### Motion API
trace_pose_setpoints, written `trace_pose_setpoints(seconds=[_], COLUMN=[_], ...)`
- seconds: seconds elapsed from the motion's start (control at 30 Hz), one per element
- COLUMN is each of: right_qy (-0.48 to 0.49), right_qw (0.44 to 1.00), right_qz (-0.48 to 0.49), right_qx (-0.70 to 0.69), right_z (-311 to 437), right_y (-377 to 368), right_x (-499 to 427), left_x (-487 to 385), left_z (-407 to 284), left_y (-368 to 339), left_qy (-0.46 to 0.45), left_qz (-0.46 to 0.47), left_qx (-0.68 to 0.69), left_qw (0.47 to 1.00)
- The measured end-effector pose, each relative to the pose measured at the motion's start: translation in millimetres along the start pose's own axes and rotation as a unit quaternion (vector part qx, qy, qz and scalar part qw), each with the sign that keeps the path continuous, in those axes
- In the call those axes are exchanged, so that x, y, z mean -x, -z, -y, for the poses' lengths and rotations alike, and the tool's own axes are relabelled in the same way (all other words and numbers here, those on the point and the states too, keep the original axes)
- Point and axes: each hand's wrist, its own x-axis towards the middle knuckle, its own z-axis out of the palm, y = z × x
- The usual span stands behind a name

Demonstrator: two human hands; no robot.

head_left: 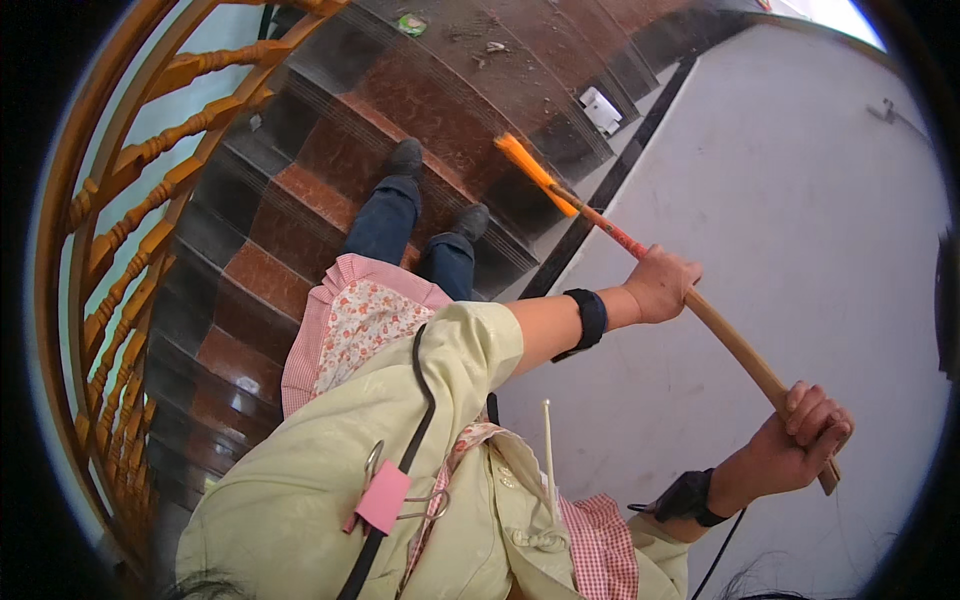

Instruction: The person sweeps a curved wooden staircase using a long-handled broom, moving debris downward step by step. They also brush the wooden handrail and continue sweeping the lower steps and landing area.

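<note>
I hold a broom with both hands. Its wooden handle [739, 345] slants across the view, and red wrapping covers the part near the head. My left hand [664, 285] grips the handle about midway, back of the hand upward. Close to the handle's end, my right hand [806, 435] is closed around it with the curled fingers facing up. The orange bristles [532, 169] are over the stair treads beside the wall-side edge; whether they touch the stone, I cannot tell. My shoes [470, 222] stand on the red and black steps [322, 195].
A wooden banister [157, 199] with turned balusters curves along the left. The white wall [720, 187] with a dark skirting fills the right. A white carton [600, 111], a green wrapper [412, 25] and loose debris [495, 47] lie on the steps. A pink binder clip [382, 496] holds a cable on my jacket.
</note>
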Motion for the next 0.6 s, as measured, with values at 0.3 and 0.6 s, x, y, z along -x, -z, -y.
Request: trace_pose_setpoints(seconds=[0.3,0.6], right_qy=[-0.028,0.082], right_qw=[0.995,0.988], right_qz=[-0.067,-0.004], right_qx=[0.065,0.130], right_z=[-47,30], right_y=[11,14], right_x=[1,38], left_x=[0,-7], left_z=[47,-22], left_y=[-41,-25], left_qy=[-0.003,-0.102], left_qz=[-0.038,-0.126], left_qx=[0.038,0.051], left_qw=[0.999,0.985])
